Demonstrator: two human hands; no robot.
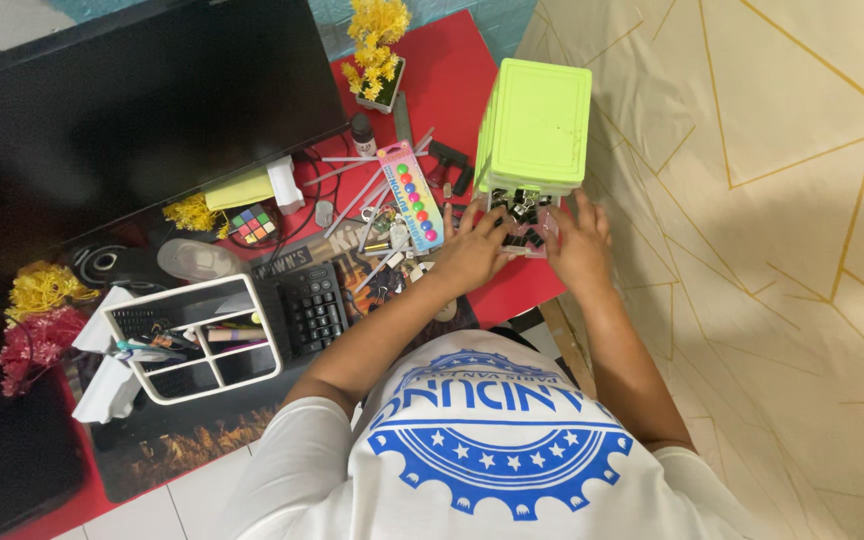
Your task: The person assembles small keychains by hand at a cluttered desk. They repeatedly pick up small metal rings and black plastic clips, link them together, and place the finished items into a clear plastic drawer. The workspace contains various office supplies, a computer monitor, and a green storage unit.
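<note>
Two hands are placed on a small clear drawer of black binder clips at the foot of a green drawer box.

The left hand (474, 252) is laid flat with the fingers spread wide on the near left edge of the clear drawer (522, 222), and the right hand (580, 248) is laid in the same way on its right edge; nothing is gripped by either of them. The drawer is pulled out from the bottom of the light green box (537, 125), which is stood at the right edge of the red bench (452, 80). Black binder clips (518, 203) are seen inside the drawer. Just to the left, a card of coloured paints (411, 196), grey sticks and a small keyboard (314, 310) are spread, and a white organiser tray (192, 340) is set further left.
</note>
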